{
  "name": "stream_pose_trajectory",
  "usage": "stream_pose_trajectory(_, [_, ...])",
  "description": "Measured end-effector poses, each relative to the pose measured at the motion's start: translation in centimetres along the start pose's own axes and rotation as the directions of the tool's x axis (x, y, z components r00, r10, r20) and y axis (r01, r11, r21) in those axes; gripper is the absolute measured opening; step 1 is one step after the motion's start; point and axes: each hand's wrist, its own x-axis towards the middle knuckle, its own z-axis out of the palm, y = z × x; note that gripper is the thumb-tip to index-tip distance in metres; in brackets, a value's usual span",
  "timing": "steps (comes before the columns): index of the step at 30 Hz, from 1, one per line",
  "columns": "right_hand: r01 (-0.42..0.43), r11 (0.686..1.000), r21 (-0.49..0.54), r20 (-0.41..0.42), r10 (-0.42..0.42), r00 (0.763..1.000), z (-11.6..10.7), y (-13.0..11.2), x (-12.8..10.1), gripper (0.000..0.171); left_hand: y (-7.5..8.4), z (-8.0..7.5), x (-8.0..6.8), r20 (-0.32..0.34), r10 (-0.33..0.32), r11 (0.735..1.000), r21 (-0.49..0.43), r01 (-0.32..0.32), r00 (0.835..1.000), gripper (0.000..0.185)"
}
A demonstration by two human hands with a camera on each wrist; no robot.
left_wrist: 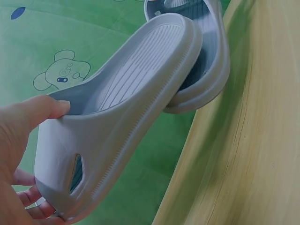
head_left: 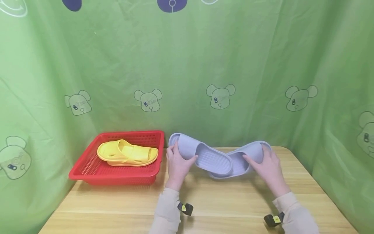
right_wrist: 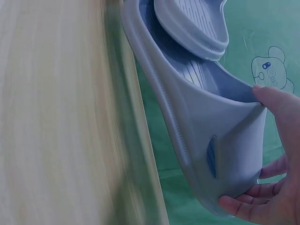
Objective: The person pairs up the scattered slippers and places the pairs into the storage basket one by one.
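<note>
Green bear-print curtain [head_left: 233, 65] backs a wooden desk [head_left: 117, 208]. Two pale blue-grey slippers sit above the desk centre, heels overlapping. Left hand [head_left: 176, 165] holds the left slipper [head_left: 201, 154] by its toe strap, at 9 o'clock from the overlap: grip clamped, thumb on top of the strap, fingers curled under the sole, as the left wrist view shows. Right hand [head_left: 267, 169] holds the right slipper [head_left: 248, 156] the same way at 3 o'clock: grip clamped on the strap, thumb over its edge, fingers under. The left slipper's heel lies on top of the right slipper's footbed; both toes are tilted up off the desk. Red mesh basket [head_left: 87, 172] sits at 9 o'clock from the left hand, just beside it, with a yellow slipper [head_left: 127, 152] lying inside.
</note>
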Motion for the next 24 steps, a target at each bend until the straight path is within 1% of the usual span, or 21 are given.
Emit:
stream_pose_trajectory(7, [-0.034,0.999,-0.029,0.035,0.035,0.999,-0.14,-0.67,-0.29,0.104,0.27,0.07,-0.26,-0.012,0.004,0.999,0.053,-0.003,1.000,0.106])
stream_pose_trajectory(15, [-0.039,0.998,-0.048,0.021,0.040,0.999,-0.12,-0.86,-0.50,0.103,0.49,0.31,-0.57,-0.004,-0.032,0.998,0.063,0.032,0.999,0.107])
stream_pose_trajectory(20, [-0.046,0.998,-0.039,0.010,0.046,0.999,-0.09,-1.02,-0.48,0.104,0.66,0.40,-0.68,-0.018,-0.012,0.995,0.098,0.014,1.000,0.108])
stream_pose_trajectory(24, [-0.055,0.998,-0.038,0.006,0.055,0.998,-0.04,-1.08,-0.43,0.106,0.91,0.38,-0.74,-0.021,-0.013,0.995,0.098,0.015,1.000,0.108])
